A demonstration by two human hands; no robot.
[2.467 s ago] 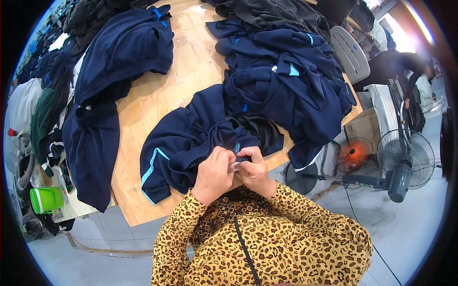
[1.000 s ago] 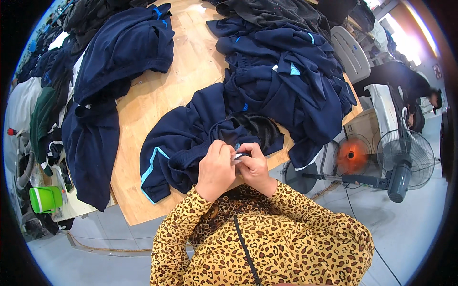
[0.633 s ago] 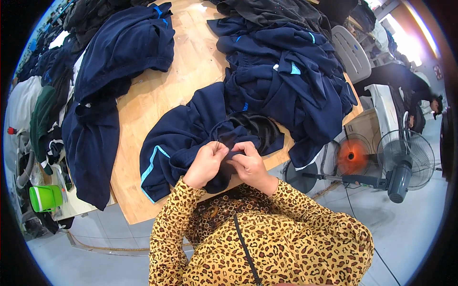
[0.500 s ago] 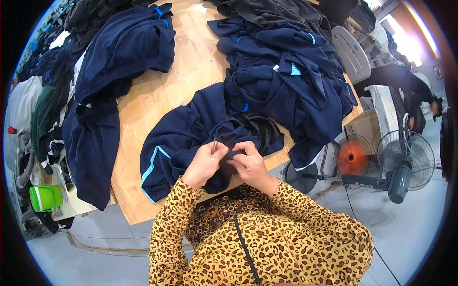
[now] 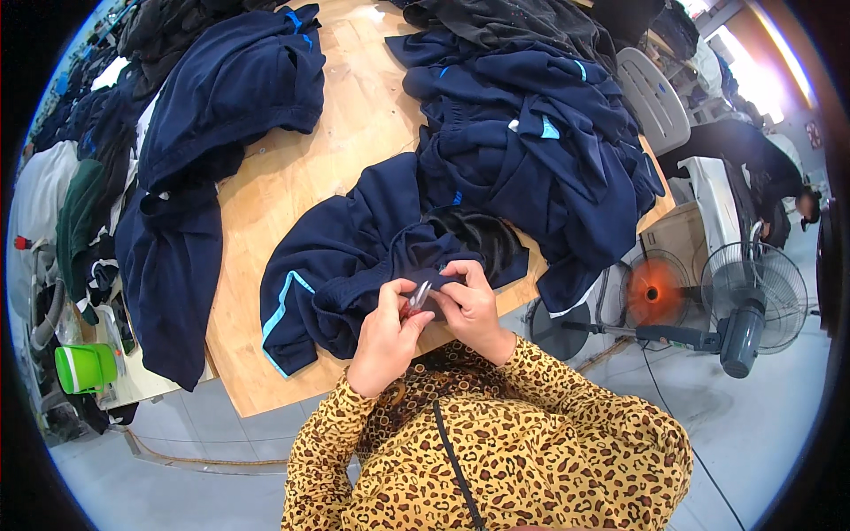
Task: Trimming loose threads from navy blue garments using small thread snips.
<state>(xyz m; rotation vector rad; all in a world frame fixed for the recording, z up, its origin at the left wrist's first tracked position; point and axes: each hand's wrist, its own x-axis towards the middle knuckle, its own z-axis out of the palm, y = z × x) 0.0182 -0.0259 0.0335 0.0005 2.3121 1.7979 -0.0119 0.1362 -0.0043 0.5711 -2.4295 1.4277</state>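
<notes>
Navy trousers or a similar garment (image 5: pixel 376 208) with a light-blue trim lie bunched at the table's near edge, a gathered band and shiny dark lining showing. My left hand (image 5: pixel 386 336) is closed around small thread snips (image 5: pixel 419 297), whose metal blades point up and a bit of red shows at the fingers. Just beside it, my right hand (image 5: pixel 472 311) pinches the garment's edge between thumb and fingers. The blades are close to the right fingertips; whether they touch cloth or thread, I cannot tell.
More navy garments are heaped at the right (image 5: pixel 531 150) and left (image 5: pixel 235 88) of the wooden table (image 5: pixel 292 186). Fans (image 5: pixel 744 301) stand at the right, near a grey chair (image 5: pixel 652 102). A green bucket (image 5: pixel 86 367) is at the left. Another person (image 5: pixel 753 159) bends over at far right.
The snips' blades and red part have come into view in my left hand, which has shifted slightly down and right. My right hand still pinches the garment, almost in place.
</notes>
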